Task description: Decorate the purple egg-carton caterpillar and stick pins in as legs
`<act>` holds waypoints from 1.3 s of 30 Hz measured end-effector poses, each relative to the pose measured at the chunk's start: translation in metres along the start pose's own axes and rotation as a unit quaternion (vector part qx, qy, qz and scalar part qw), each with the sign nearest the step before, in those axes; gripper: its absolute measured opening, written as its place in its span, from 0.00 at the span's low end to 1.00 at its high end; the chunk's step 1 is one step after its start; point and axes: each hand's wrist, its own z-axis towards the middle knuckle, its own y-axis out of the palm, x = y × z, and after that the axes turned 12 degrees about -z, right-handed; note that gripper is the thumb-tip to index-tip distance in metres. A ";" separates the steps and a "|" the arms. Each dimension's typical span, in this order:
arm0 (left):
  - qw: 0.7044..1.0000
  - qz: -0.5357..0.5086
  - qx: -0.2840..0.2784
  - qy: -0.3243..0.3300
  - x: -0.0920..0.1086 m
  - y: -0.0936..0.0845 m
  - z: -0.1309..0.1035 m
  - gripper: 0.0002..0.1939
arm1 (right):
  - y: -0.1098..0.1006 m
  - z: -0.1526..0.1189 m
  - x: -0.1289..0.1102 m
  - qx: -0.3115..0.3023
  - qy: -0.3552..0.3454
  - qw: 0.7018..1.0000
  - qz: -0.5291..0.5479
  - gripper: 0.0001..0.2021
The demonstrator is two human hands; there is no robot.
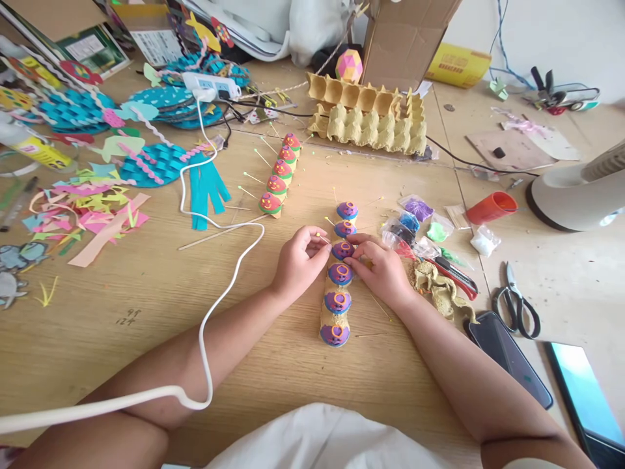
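Observation:
A strip of egg carton cups (340, 274) topped with purple and blue clay, with orange rings on several cups, lies lengthwise in front of me. My left hand (303, 262) is closed at its left side, pinching a thin toothpick (322, 238) with a yellow tip against the third cup from the far end. From the right, my right hand (381, 268) grips that same cup between thumb and fingers. More tipped toothpicks stick out of the two farthest cups. Another carton strip (277, 185), in red and green clay with toothpicks on its left side, lies farther off.
A white cable (234, 277) crosses the table and my left forearm. Paper scraps (105, 205) and blue woven pieces (152, 164) lie left. Clay bags (417, 208), a cutter (456, 277), scissors (515, 306) and phones (510, 358) are at right. Egg cartons (375, 127) stand behind.

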 end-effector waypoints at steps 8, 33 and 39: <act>0.998 -0.021 0.051 0.034 0.001 0.001 -0.001 0.14 | 0.000 0.000 0.000 -0.002 -0.004 1.000 -0.012 0.07; 0.994 0.077 -0.005 0.073 0.005 -0.003 0.005 0.22 | -0.001 0.000 -0.002 -0.011 0.004 1.000 0.000 0.06; 0.997 0.063 -0.009 0.054 0.004 -0.003 0.005 0.23 | -0.001 0.001 -0.002 -0.013 0.003 1.000 0.002 0.06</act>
